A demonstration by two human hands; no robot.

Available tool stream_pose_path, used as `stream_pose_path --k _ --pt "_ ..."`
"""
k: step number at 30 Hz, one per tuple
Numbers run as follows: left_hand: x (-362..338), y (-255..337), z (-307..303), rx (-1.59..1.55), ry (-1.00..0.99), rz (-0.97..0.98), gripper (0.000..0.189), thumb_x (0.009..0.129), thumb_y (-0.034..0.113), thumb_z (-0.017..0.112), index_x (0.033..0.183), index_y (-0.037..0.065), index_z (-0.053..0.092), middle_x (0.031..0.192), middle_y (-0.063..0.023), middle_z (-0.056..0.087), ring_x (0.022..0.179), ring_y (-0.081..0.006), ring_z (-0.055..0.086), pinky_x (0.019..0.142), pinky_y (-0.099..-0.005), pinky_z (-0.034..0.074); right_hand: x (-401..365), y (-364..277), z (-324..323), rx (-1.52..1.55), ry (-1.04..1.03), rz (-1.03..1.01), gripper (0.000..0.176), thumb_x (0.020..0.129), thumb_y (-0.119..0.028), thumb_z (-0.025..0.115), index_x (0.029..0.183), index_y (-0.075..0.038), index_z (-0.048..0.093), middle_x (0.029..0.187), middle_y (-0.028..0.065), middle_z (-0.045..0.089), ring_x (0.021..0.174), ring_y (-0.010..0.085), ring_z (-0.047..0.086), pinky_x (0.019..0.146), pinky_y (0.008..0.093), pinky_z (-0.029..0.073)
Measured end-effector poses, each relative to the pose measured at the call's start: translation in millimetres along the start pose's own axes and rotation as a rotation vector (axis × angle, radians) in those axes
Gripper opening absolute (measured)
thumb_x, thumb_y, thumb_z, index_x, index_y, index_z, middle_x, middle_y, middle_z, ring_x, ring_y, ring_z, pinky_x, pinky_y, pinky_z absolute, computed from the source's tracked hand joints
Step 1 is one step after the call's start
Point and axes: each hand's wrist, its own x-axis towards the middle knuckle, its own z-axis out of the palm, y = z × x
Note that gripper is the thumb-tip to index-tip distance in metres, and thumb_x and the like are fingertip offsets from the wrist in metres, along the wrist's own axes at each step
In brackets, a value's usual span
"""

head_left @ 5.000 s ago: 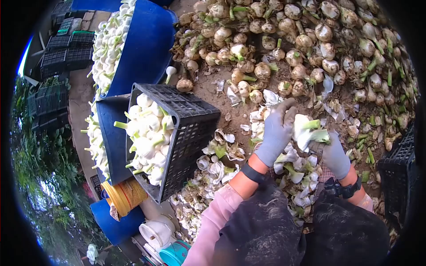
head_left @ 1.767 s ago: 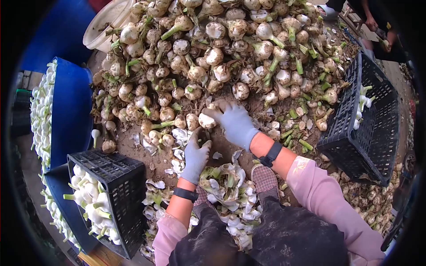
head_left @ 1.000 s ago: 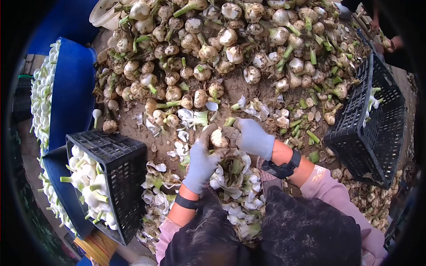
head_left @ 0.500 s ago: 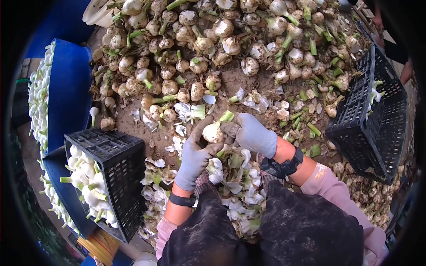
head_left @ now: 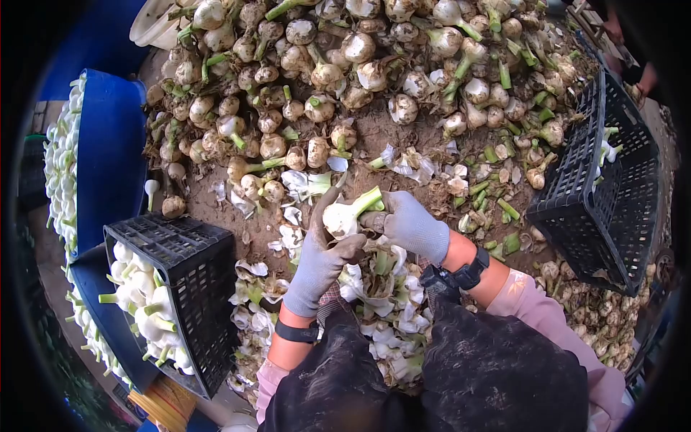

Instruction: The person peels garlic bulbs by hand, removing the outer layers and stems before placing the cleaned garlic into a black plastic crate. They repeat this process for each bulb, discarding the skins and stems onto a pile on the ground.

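Note:
A garlic bulb [head_left: 340,220] with a short green stem is held between my two gloved hands, its stem angled up and to the right. My left hand [head_left: 314,259] wraps round the bulb from the left, with thumb and fingers on either side of it. Closed at the base of the stem, my right hand [head_left: 412,225] grips the bulb's right side. Both gloves are pale grey-blue with dirty brown fingers. Loose peeled garlic skins [head_left: 392,324] lie below my hands, between my legs.
Unpeeled garlic bulbs [head_left: 324,72] are heaped across the far ground. A black crate [head_left: 205,288] of clean white garlic lies at left, beside a blue container [head_left: 111,158]. Another black crate [head_left: 576,194] stands at right near cut stems [head_left: 508,209]. Part of another person [head_left: 648,78] shows at upper right.
The bulb has turned in my hands, so that more of its stem and a whiter side show. My left hand's fingers have shifted slightly around it.

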Motion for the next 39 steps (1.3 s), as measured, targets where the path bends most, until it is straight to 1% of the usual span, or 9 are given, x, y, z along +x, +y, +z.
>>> stream_pose_path --k 5,7,11,15,18,23,32,37,39 --pt "11.5 -60.3 -25.9 -0.354 0.015 0.009 0.061 0.093 0.015 0.056 0.145 0.002 0.029 0.107 -0.0002 0.052 0.087 -0.0069 0.048 0.076 -0.0179 0.043 -5.2 7.0 3.0 0.056 -0.013 0.166 0.023 0.092 -0.005 0.059 0.114 0.001 0.063 0.097 0.0037 0.068 0.084 0.0081 0.058 0.075 0.0266 0.049" --pt "18.3 -16.8 -17.9 0.312 0.382 0.054 0.053 0.092 0.032 0.061 0.132 0.000 0.048 0.107 -0.0028 0.056 0.094 -0.0096 0.053 0.076 -0.0233 0.047 -13.2 16.1 4.7 0.016 -0.085 0.117 0.023 0.092 -0.006 0.058 0.113 0.001 0.063 0.097 0.0028 0.068 0.085 0.0072 0.058 0.075 0.0263 0.049" --pt "10.5 12.4 0.2 0.844 0.110 0.522 0.033 0.086 0.017 0.069 0.111 -0.003 0.060 0.103 -0.0065 0.062 0.095 -0.0156 0.059 0.087 -0.0288 0.048 -15.5 26.9 3.0 -0.205 0.019 -0.179 0.026 0.087 -0.002 0.053 0.111 -0.002 0.062 0.096 0.0112 0.070 0.084 0.0213 0.066 0.076 0.0332 0.051" --pt "11.2 7.5 7.8 -0.035 0.118 -0.044 0.021 0.089 0.015 0.066 0.102 0.000 0.061 0.103 -0.0060 0.063 0.091 -0.0125 0.062 0.083 -0.0280 0.052 -16.3 17.4 -14.3 -0.717 0.041 -0.208 0.029 0.077 -0.014 0.060 0.103 -0.002 0.060 0.096 0.0197 0.067 0.086 0.0381 0.065 0.074 0.0432 0.053" --pt "13.3 -2.7 5.1 -0.391 -0.040 0.035 0.031 0.099 0.024 0.051 0.111 -0.003 0.059 0.118 -0.0170 0.061 0.112 -0.0278 0.058 0.096 -0.0376 0.048 -19.8 10.7 -27.1 -1.073 0.120 -0.063 0.023 0.073 -0.013 0.060 0.095 -0.006 0.064 0.079 0.0177 0.065 0.080 0.0355 0.065 0.068 0.0448 0.052" --pt "30.3 23.6 -3.6 -0.940 -0.028 0.093 0.047 0.101 0.026 0.042 0.131 -0.011 0.041 0.128 -0.0244 0.052 0.118 -0.0348 0.054 0.102 -0.0454 0.045 -68.7 22.0 4.3 -1.199 -0.870 0.131 0.030 0.073 -0.015 0.059 0.100 -0.007 0.070 0.086 0.0143 0.070 0.080 0.0316 0.069 0.068 0.0425 0.054" --pt "24.3 142.1 106.3 -0.125 -0.290 0.505 0.072 0.089 0.036 0.067 0.143 0.002 0.034 0.140 -0.0152 0.045 0.123 -0.0248 0.050 0.104 -0.0375 0.041 -59.3 4.2 0.9 -0.958 -0.445 -0.059 0.061 0.084 -0.033 0.062 0.139 -0.014 0.042 0.092 0.0205 0.067 0.086 0.0379 0.066 0.074 0.0461 0.052" --pt "29.9 77.2 56.3 0.675 -0.066 0.412 0.040 0.085 0.028 0.072 0.108 -0.002 0.060 0.105 -0.0098 0.062 0.090 -0.0187 0.062 0.079 -0.0304 0.051 -42.3 -18.6 -43.9 -0.615 0.228 -0.268 0.057 0.091 -0.025 0.062 0.140 -0.007 0.039 0.114 0.0202 0.062 0.102 0.0344 0.062 0.086 0.0413 0.051" --pt "25.0 50.1 56.4 0.010 -0.216 -0.210 0.029 0.087 0.019 0.068 0.106 -0.002 0.061 0.094 -0.0058 0.064 0.082 -0.0145 0.063 0.074 -0.0274 0.051 -29.7 -11.3 -34.4 0.025 0.130 -0.309 0.052 0.092 -0.018 0.061 0.138 -0.002 0.041 0.114 0.0130 0.064 0.104 0.0262 0.063 0.086 0.0353 0.051"
